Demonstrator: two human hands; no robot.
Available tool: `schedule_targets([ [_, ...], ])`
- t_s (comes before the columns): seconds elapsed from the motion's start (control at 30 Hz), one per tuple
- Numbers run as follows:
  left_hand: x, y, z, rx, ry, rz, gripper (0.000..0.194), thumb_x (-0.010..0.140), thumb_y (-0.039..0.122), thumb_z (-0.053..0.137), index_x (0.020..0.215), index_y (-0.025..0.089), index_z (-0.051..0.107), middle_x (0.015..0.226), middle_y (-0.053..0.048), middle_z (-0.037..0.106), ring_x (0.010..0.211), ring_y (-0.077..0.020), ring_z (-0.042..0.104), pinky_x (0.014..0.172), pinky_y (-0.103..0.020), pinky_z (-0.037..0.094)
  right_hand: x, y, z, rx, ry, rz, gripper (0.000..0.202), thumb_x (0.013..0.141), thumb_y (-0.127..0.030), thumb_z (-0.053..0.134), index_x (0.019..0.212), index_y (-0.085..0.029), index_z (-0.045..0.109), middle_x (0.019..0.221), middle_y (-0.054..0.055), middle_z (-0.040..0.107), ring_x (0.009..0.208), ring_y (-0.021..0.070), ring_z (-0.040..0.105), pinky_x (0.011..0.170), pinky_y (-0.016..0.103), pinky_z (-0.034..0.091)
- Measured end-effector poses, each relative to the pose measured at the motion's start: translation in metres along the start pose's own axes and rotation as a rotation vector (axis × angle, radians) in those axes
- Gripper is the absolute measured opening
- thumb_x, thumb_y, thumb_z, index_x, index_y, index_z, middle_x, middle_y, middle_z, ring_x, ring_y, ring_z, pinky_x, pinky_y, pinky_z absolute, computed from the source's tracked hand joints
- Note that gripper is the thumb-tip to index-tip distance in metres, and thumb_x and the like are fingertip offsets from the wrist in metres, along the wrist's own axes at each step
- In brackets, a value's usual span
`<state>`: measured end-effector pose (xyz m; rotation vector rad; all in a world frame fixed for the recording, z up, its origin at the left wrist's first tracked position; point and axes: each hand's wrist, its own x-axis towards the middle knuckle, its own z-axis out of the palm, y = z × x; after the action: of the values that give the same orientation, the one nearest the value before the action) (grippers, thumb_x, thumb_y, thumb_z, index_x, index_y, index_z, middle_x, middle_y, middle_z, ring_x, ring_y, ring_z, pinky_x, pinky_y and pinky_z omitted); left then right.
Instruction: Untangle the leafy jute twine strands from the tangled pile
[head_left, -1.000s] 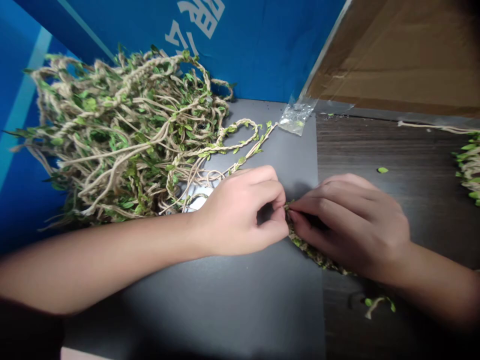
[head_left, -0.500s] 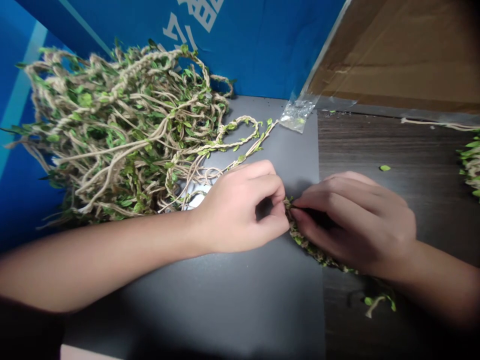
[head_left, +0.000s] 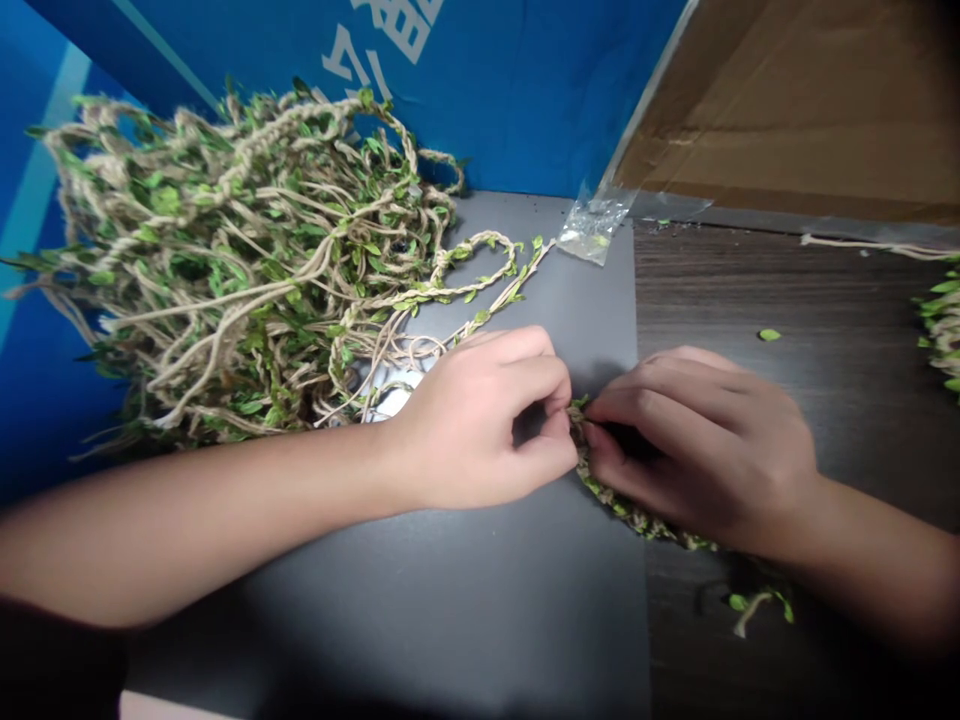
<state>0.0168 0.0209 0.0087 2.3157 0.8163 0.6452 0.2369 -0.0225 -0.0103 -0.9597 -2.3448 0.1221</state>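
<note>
Left hand (head_left: 487,420), pinching leafy braided cord (head_left: 630,515) that trails over right edge of grey mat (head_left: 480,590); right hand (head_left: 705,450), gripping same cord just beside; loose green leaf (head_left: 769,335) on dark wooden surface (head_left: 735,280); leafy bundle (head_left: 945,335), far right.

The work is carried by a smooth grey surface (head_left: 465,590), bordered on the right, along a straight edge, by a dark wood-grained surface (head_left: 712,290). The far left of the grey part is covered by a tangled pile of leafy cords (head_left: 300,240), from which a loop is spread toward the middle. A white item (head_left: 394,400) is partly hidden beside it. A small clear bag (head_left: 594,232) is laid near the straight edge, which is crossed by a leafy braid (head_left: 626,512). On the wood grain, a loose green leaf (head_left: 768,335), dark crumbs (head_left: 679,226) and a leafy bundle (head_left: 943,330), cut off by the view, are seen.
</note>
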Motion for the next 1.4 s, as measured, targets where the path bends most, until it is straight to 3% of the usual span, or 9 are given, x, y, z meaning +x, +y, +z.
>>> schedule_targets([
  [0.33, -0.001, 0.001, -0.001, -0.013, 0.005, 0.008, 0.008, 0.081, 0.015, 0.057, 0.075, 0.015, 0.062, 0.078, -0.002, 0.059, 0.072, -0.0132, 0.051, 0.065, -0.028, 0.043, 0.011, -0.008, -0.011, 0.222, 0.052, 0.114, 0.013, 0.084, -0.007, 0.067, 0.087, -0.019, 0.062, 0.071, 0.002, 0.062, 0.061, 0.0142, 0.056, 0.058, 0.034, 0.045],
  [0.57, 0.0, 0.001, -0.002, 0.001, 0.019, 0.009, 0.009, 0.081, 0.014, 0.057, 0.074, 0.015, 0.063, 0.077, -0.003, 0.059, 0.071, -0.0136, 0.051, 0.066, -0.029, 0.043, 0.004, -0.002, -0.006, 0.089, 0.037, 0.029, 0.022, 0.082, -0.015, 0.078, 0.101, -0.017, 0.066, 0.092, 0.007, 0.072, 0.078, 0.0187, 0.065, 0.072, 0.037, 0.052],
  [0.8, -0.001, 0.001, -0.001, 0.002, 0.011, 0.005, 0.01, 0.08, 0.013, 0.058, 0.073, 0.016, 0.065, 0.077, -0.002, 0.06, 0.071, -0.0137, 0.053, 0.067, -0.029, 0.044, 0.003, 0.002, -0.002, 0.009, 0.015, -0.006, 0.011, 0.084, -0.017, 0.075, 0.09, -0.02, 0.066, 0.085, 0.003, 0.074, 0.074, 0.0187, 0.066, 0.071, 0.037, 0.052],
  [1.13, -0.001, 0.002, -0.001, 0.043, 0.009, -0.024, 0.01, 0.081, 0.015, 0.058, 0.073, 0.016, 0.064, 0.077, -0.002, 0.061, 0.073, -0.0145, 0.055, 0.07, -0.032, 0.041, 0.002, -0.004, -0.007, -0.057, 0.026, -0.023, 0.014, 0.083, -0.017, 0.076, 0.087, -0.02, 0.064, 0.078, 0.004, 0.072, 0.071, 0.0203, 0.066, 0.069, 0.039, 0.053],
  [1.4, -0.001, 0.004, -0.002, 0.068, -0.001, -0.04, 0.012, 0.082, 0.018, 0.058, 0.071, 0.017, 0.063, 0.076, -0.001, 0.061, 0.073, -0.0149, 0.055, 0.071, -0.034, 0.036, 0.003, -0.005, -0.01, -0.134, 0.031, -0.12, 0.015, 0.081, -0.016, 0.078, 0.083, -0.019, 0.064, 0.073, 0.007, 0.07, 0.067, 0.0212, 0.062, 0.063, 0.041, 0.053],
])
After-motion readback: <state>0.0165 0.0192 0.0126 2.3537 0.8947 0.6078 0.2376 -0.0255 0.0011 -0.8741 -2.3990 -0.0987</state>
